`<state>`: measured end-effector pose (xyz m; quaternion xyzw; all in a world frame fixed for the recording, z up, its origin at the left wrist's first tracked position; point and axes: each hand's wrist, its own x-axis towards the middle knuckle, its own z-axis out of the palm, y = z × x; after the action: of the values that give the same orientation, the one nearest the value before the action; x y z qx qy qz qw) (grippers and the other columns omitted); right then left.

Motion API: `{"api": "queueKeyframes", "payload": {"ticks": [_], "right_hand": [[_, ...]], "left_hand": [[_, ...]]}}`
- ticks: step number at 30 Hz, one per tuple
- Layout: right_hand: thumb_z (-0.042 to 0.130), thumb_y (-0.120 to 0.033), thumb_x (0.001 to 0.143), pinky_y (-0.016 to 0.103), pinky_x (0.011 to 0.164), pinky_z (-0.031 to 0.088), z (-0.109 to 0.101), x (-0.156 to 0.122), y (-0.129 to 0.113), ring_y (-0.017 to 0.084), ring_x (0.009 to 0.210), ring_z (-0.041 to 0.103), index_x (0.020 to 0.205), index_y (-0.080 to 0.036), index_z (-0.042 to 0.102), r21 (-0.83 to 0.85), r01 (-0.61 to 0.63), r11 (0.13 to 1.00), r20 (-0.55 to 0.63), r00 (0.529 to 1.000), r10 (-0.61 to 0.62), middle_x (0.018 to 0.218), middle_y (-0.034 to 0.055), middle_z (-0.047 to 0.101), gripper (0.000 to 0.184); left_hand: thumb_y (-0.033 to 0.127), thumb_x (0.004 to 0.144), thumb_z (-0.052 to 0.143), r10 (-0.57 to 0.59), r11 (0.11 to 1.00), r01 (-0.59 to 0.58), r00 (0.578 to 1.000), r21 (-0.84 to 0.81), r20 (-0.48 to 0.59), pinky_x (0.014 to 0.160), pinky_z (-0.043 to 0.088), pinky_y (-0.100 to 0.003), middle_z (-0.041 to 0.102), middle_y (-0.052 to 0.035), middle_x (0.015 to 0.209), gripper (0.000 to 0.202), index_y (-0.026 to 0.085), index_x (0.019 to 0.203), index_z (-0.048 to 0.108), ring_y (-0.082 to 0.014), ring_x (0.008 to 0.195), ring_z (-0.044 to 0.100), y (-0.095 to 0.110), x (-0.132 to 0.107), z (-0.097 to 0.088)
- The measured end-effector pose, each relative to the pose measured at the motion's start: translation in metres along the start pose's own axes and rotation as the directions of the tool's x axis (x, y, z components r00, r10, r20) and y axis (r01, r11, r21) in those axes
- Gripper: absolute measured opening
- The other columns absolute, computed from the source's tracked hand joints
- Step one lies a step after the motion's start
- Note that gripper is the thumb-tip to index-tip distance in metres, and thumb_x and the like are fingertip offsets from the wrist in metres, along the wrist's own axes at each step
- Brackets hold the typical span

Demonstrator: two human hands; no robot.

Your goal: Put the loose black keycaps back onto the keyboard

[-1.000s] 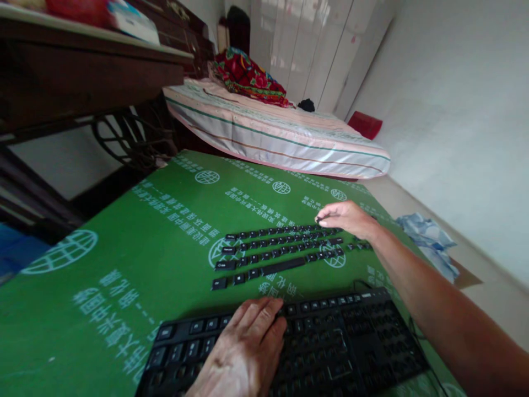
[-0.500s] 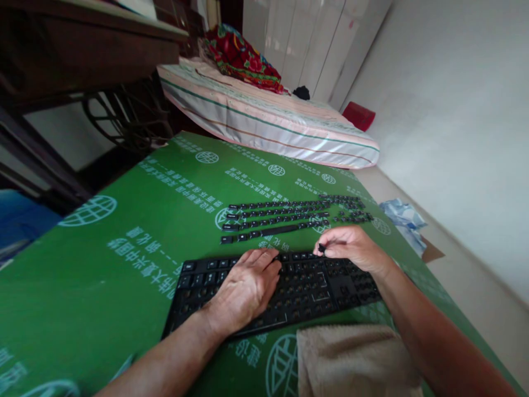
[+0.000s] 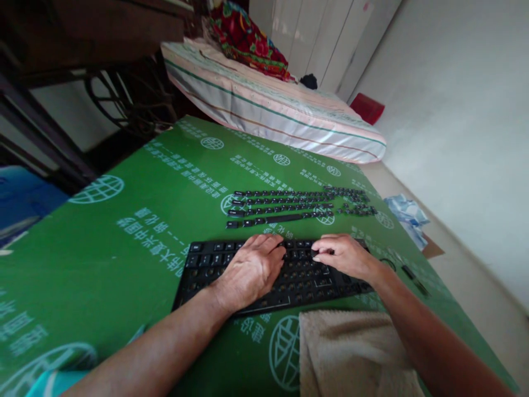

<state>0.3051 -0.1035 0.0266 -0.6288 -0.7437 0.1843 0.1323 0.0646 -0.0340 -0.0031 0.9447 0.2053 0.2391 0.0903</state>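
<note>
A black keyboard (image 3: 206, 270) lies on a green printed sheet (image 3: 136, 231), most of its keycaps off. My left hand (image 3: 250, 270) rests flat on the keyboard's middle, fingers stretched forward. My right hand (image 3: 343, 255) hovers over the upper right part of the keyboard, fingers pinched on a small black keycap (image 3: 316, 253). Beyond the keyboard, loose black keycaps (image 3: 285, 207) lie in neat rows on the sheet.
A beige towel (image 3: 351, 353) lies at the near edge, in front of the keyboard. A striped mattress (image 3: 273, 118) with a red patterned bundle (image 3: 248, 41) stands behind. Dark wooden furniture (image 3: 82, 49) is at the left. A crumpled blue-white cloth (image 3: 407, 212) lies on the floor.
My right hand came back from the far keycap rows to the keyboard, holding a keycap. The view tilted down, bringing the towel and my forearms in.
</note>
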Motion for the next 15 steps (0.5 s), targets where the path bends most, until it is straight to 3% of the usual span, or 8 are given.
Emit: {"api": "queueKeyframes", "payload": {"ticks": [10,15], "right_hand": [[0.058,-0.023,0.085,0.024,0.063,0.04,0.0017,0.0017,0.0,0.013,0.066,0.058,0.09,-0.022,0.068,-0.167,0.081,0.983,0.034,0.997,-0.076,0.075,0.0011,0.064,0.011],[0.055,-0.023,0.087,0.024,0.064,0.037,-0.0031,0.0054,-0.0088,0.015,0.071,0.059,0.088,-0.022,0.067,-0.345,0.134,0.929,0.132,0.987,-0.093,0.079,0.0023,0.065,0.012]], "left_hand": [[0.019,0.089,0.049,0.008,1.0,-0.008,1.0,0.011,0.02,0.097,0.045,-0.042,0.06,-0.0106,0.12,0.021,0.014,0.102,0.065,-0.0255,0.109,0.057,0.001,-0.0018,0.0021],[0.019,0.09,0.048,0.006,1.0,-0.006,1.0,0.018,0.025,0.096,0.046,-0.041,0.06,-0.0107,0.119,0.021,0.015,0.102,0.065,-0.0245,0.108,0.057,0.0013,-0.0016,0.0021]]}}
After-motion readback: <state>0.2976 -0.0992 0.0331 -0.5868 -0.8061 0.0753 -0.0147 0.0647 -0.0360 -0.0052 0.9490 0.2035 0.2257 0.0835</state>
